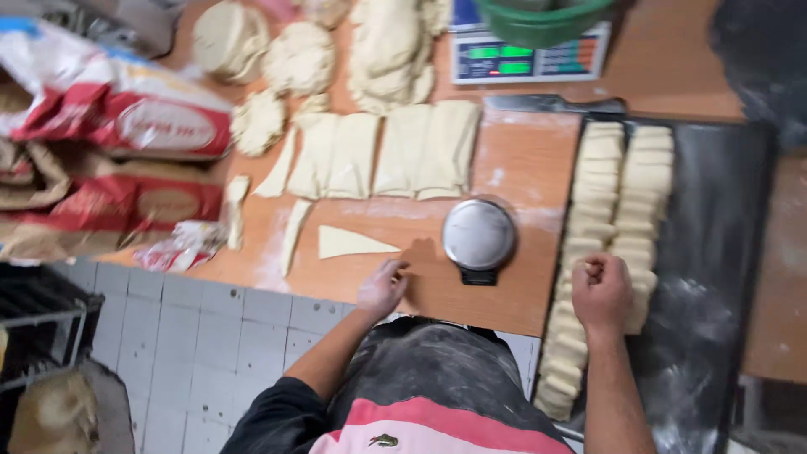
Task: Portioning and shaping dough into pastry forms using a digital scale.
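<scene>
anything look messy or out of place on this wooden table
Mostly tidy. White flour is dusted across the brown wooden table, and a crumpled clear plastic wrapper lies loose at its left edge by the red-and-white flour sacks.

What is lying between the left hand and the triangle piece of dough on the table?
Nothing visible lies between them. The left hand rests on the wooden table just below the pointed end of the dough triangle, with only bare, floured wood in the gap. The small round scale stands off to the right, out of the way.
</scene>
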